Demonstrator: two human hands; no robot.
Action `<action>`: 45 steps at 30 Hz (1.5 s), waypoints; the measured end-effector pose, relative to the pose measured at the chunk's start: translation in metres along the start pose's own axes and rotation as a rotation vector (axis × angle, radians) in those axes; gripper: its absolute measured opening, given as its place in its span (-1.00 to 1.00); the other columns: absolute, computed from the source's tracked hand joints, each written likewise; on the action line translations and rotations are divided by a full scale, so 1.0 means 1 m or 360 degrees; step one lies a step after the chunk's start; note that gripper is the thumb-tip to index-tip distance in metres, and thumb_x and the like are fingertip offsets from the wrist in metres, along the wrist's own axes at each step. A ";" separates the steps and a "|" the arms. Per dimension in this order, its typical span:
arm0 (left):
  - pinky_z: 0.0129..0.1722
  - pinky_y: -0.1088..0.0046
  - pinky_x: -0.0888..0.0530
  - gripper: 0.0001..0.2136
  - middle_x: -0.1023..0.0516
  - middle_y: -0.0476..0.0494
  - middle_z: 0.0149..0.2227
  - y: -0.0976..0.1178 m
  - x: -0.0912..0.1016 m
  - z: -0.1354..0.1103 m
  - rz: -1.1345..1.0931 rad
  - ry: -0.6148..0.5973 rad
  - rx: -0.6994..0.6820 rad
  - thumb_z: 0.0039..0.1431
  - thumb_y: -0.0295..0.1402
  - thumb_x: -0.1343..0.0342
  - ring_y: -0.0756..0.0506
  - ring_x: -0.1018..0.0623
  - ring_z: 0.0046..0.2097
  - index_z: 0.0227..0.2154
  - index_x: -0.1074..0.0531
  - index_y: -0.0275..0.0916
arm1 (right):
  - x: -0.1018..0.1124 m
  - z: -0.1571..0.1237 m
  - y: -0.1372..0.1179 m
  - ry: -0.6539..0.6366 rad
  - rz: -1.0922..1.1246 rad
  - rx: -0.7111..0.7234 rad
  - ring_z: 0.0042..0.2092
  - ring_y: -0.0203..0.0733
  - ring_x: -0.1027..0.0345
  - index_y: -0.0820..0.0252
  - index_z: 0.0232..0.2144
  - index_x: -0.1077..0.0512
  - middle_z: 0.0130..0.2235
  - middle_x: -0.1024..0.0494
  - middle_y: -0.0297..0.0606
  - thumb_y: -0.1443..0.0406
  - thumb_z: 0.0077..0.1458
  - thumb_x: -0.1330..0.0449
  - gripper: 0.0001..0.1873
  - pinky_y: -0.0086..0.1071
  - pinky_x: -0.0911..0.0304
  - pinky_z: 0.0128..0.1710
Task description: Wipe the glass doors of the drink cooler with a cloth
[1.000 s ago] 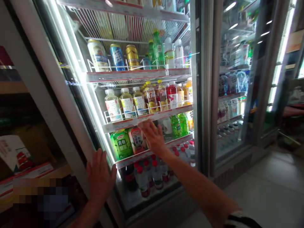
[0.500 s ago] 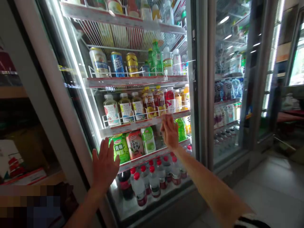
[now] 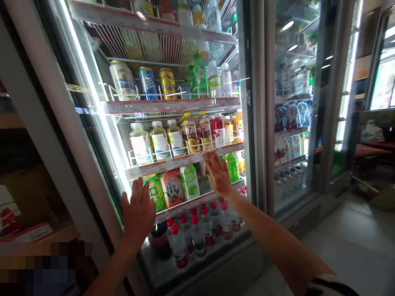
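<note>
My left hand (image 3: 138,211) is raised with its fingers stretched out, in front of the left part of a lit drinks fridge. It holds nothing and partly covers a green carton (image 3: 156,193). Farther right, my right hand (image 3: 217,174) reaches out with its fingers extended, at the level of a shelf edge (image 3: 179,161). A faint blur, perhaps a reflection in the glass door (image 3: 197,275), shows by its fingertips. Whether either palm touches the glass I cannot tell. Near the right hand are a green-and-white carton (image 3: 189,183) and a green bottle (image 3: 232,166).
Red-capped bottles (image 3: 199,236) stand on the fridge floor; tea bottles (image 3: 160,139) and cans (image 3: 147,82) fill shelves above. A second glass-door fridge (image 3: 293,123) is on the right, over a tiled floor (image 3: 354,242). A dark shelf unit (image 3: 27,197) stands left.
The view has shifted slightly, so the fridge sits a little farther left. My right hand has moved slightly left and down in view; the left hand stays nearly in place.
</note>
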State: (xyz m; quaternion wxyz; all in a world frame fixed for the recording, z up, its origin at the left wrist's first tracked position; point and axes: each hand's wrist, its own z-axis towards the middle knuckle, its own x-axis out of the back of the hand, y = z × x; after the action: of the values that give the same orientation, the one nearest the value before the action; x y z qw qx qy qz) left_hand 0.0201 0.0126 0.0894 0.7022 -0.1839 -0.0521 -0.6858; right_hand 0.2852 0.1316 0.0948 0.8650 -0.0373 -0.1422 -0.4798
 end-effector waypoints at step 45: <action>0.27 0.02 0.06 -0.39 -0.06 -0.27 0.28 -0.028 0.019 0.038 -0.0074 0.0112 0.0096 0.22 -0.33 0.10 -0.22 -0.08 0.30 0.28 0.18 -0.16 | 0.012 0.056 -0.005 0.0005 0.0013 -0.0162 0.35 -0.04 0.29 0.18 0.24 -0.09 0.31 -0.04 -0.18 0.40 0.13 0.09 -0.41 0.01 0.17 0.27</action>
State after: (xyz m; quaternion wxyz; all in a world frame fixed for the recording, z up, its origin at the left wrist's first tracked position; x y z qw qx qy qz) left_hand 0.0003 0.0074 0.1359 0.6927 -0.1370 -0.0523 -0.7062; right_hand 0.2755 0.1305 0.1512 0.8642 -0.0813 -0.1161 -0.4828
